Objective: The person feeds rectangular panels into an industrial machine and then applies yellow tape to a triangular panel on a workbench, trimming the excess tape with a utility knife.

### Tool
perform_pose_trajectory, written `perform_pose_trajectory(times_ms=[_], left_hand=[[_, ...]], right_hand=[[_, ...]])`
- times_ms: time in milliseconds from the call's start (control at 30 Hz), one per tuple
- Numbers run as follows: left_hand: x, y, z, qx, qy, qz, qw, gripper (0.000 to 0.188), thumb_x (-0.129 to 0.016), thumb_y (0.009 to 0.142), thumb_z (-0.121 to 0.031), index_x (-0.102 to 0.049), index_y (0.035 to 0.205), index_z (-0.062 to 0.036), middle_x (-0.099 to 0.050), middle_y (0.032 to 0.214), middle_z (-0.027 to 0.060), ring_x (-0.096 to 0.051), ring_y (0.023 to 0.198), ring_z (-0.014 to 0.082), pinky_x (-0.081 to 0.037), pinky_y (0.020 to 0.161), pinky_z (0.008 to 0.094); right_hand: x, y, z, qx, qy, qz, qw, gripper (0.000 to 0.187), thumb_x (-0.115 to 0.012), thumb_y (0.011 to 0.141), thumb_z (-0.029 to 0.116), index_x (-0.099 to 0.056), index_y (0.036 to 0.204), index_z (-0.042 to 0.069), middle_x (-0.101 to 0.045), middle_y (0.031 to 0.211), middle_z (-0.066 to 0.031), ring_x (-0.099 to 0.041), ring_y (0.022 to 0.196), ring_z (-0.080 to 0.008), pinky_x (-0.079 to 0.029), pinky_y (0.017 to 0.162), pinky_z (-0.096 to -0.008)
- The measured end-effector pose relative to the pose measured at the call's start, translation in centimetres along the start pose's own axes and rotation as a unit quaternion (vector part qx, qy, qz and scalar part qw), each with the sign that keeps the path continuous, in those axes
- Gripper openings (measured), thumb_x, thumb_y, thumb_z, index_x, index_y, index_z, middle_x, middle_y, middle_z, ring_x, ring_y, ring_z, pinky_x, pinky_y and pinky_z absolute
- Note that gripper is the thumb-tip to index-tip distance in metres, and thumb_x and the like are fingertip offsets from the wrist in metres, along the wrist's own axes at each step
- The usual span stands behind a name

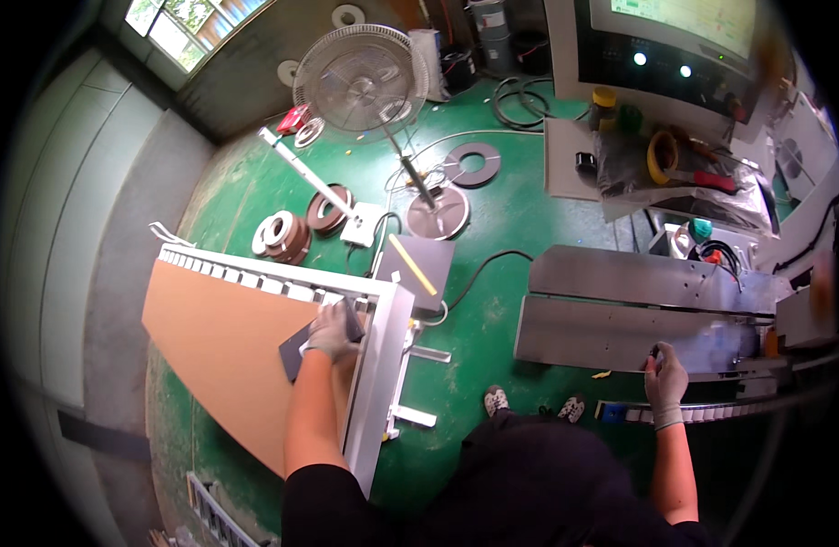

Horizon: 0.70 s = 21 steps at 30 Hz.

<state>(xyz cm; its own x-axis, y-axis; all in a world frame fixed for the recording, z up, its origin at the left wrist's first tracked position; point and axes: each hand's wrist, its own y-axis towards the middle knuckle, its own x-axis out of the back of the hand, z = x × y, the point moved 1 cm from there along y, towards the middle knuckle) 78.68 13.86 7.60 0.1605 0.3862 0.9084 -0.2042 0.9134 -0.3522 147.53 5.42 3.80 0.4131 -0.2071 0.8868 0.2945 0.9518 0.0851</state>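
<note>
My left hand (330,333), in a pale glove, reaches over the brown board top (228,319) of a white-framed table on the left. Its fingers are on a dark grey panel (293,353), which shows on both sides of the hand; the grip's underside is hidden. On the right, my gloved right hand (666,385) is at the near edge of a grey metal machine bed (602,333). Its fingers are curled together around a small dark thing (654,351) that I cannot make out.
A standing fan (360,82) and rolls of edge banding (287,239) stand on the green floor ahead. A black cable (478,273) runs to the metal bed. Behind it are a tool-covered shelf (684,182) and a machine screen (688,23). A roller strip (711,412) lies near my right arm.
</note>
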Motion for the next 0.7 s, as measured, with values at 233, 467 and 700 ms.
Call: perform_pose_trajectory(times_ms=[233,467,700], left_hand=[[0.9,3.4,1.5,-0.028,0.019,0.109,0.993,0.134,-0.089,0.054,-0.061,-0.025,0.156,-0.0034,-0.045,0.144,0.0238,-0.043,0.137,0.0385,-0.034,0.116,0.0473],[-1.6,2.3,-0.2,-0.067,-0.142,0.036,0.987,0.136,-0.089,0.054,-0.063,-0.021,0.156,-0.0030,-0.038,0.144,0.0271,-0.038,0.137,0.0427,-0.031,0.116,0.0504],[-5.4,2.6,-2.7,-0.118,-0.149,-0.091,0.977,0.122,-0.088,0.054,-0.046,-0.031,0.152,-0.0026,-0.040,0.143,0.0256,-0.039,0.134,0.0450,-0.033,0.113,0.0540]], right_hand=[[-1.3,-0.4,3.1,-0.043,-0.070,0.021,0.996,0.038,-0.065,0.091,0.024,-0.060,0.127,0.013,-0.072,0.092,-0.0179,-0.070,0.080,-0.0391,-0.054,0.071,-0.0484],[-2.6,-0.8,3.7,-0.043,-0.100,0.003,0.994,0.037,-0.064,0.091,0.026,-0.060,0.125,0.014,-0.072,0.092,-0.0157,-0.069,0.081,-0.0399,-0.053,0.071,-0.0508],[-1.9,-0.9,5.5,-0.077,-0.035,-0.032,0.996,0.034,-0.065,0.089,0.027,-0.063,0.121,0.015,-0.072,0.097,-0.0141,-0.069,0.085,-0.0390,-0.054,0.075,-0.0502]])
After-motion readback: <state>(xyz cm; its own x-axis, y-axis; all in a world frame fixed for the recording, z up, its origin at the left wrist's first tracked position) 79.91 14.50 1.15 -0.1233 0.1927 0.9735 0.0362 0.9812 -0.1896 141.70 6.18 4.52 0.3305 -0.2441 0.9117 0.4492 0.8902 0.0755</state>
